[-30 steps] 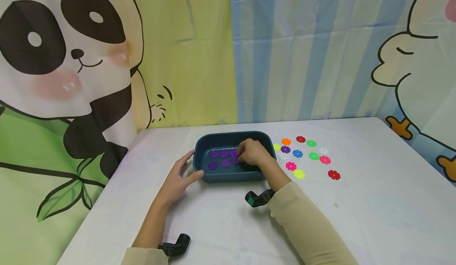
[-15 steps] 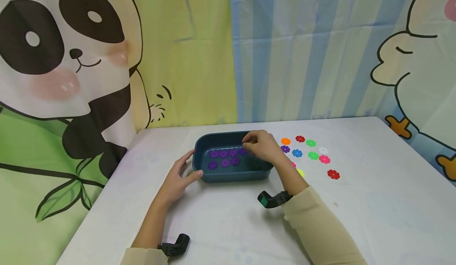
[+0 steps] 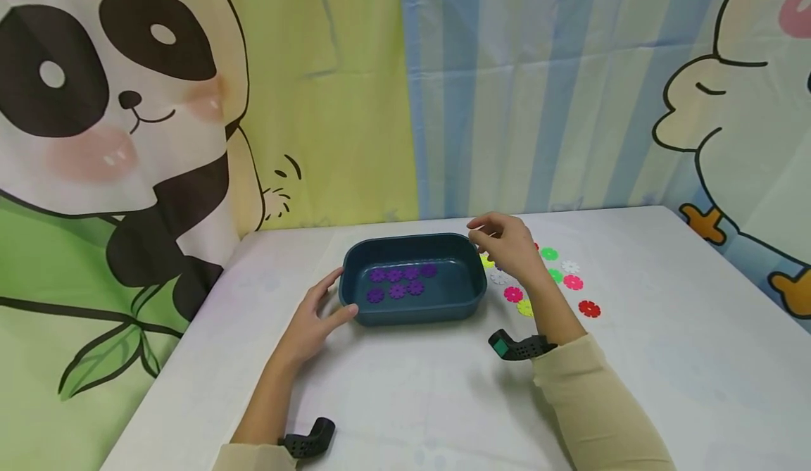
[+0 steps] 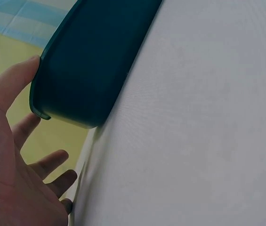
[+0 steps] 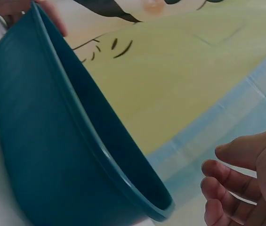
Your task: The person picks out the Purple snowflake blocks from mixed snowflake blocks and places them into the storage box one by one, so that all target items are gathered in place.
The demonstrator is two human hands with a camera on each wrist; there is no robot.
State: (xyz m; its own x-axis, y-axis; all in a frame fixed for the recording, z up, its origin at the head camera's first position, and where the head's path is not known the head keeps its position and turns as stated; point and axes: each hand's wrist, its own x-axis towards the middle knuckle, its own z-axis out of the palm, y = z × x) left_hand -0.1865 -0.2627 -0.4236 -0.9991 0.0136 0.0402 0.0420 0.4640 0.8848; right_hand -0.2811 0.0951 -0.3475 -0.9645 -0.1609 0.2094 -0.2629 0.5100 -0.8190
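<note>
A dark teal basin (image 3: pixel 412 315) stands on the white table, with several purple flower-shaped discs (image 3: pixel 395 291) lying in two rows on its floor. My left hand (image 3: pixel 312 324) touches the basin's left end with thumb and fingers spread; in the left wrist view the thumb (image 4: pixel 22 77) meets the rim. Just past the basin's right rim, my right hand (image 3: pixel 509 247) hangs above the table. Its fingers (image 5: pixel 236 181) are loosely bent in the right wrist view, with nothing seen between them. It partly covers the loose coloured discs behind it.
Right of the basin lie scattered flower-shaped discs, among them a pink disc (image 3: pixel 513 294), a yellow disc (image 3: pixel 525 308), a red disc (image 3: pixel 589 309) and a green disc (image 3: pixel 549 253). A printed curtain (image 3: pixel 355 140) rises behind the table's far edge.
My right hand has let go of a purple disc in the upper row, risen out of the basin and moved right beyond its rim. The left hand stays at the basin's left end.
</note>
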